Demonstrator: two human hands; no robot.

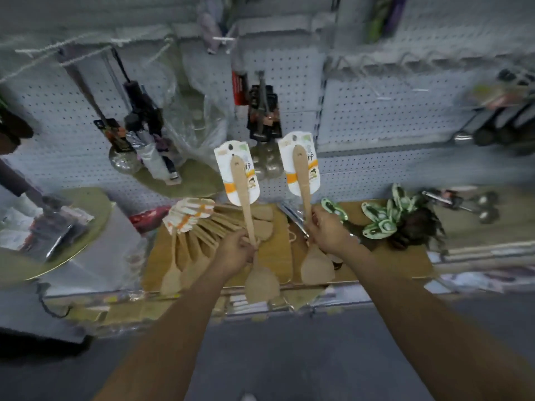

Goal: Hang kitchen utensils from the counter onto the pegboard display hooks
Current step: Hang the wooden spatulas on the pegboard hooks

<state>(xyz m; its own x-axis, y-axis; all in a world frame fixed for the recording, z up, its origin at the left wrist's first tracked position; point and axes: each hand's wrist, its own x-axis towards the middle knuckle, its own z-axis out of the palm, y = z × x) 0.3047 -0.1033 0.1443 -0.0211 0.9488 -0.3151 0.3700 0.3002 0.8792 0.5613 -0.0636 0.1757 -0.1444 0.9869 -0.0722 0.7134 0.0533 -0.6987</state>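
My left hand grips the handle of a wooden spatula, held upright with its white and orange card at the top. In my right hand I hold a second wooden spatula the same way, its card raised in front of the white pegboard. Both blades point down toward me. On the counter's brown cardboard, a fan of several more wooden spatulas lies to the left of my left hand.
Black-carded tools, umbrellas and clear bags hang on the pegboard. Green-patterned items and metal utensils lie on the counter to the right. A round gold tray with packets stands at left. Bare hooks stick out above.
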